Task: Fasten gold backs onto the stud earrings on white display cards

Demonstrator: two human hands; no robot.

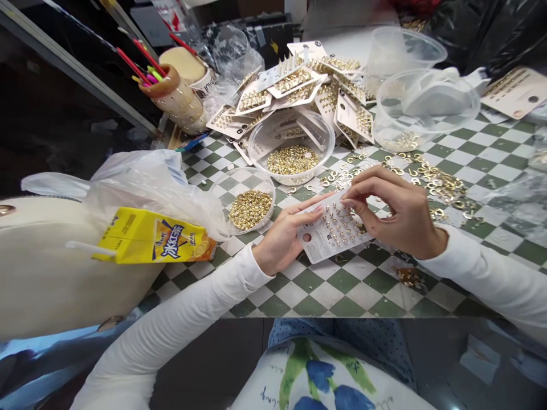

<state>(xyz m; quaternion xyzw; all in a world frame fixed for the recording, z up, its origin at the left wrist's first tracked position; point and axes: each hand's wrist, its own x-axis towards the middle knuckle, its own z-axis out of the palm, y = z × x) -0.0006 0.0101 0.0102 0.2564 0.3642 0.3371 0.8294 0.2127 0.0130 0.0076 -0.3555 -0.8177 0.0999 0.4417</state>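
Standing right there, I saw the left hand (282, 234) clamped on this studded card (318, 240), right hand (391, 208) fingertips pinched together near its top edge.

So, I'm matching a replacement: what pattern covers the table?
Green and white checks on the table, seen in the head view.

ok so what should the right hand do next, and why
Probably press with the right hand at the far edge of the card: its fingers are pinched there, though any piece held is hidden, while the left hand grips the left side, and gold pieces sit in rows on it.
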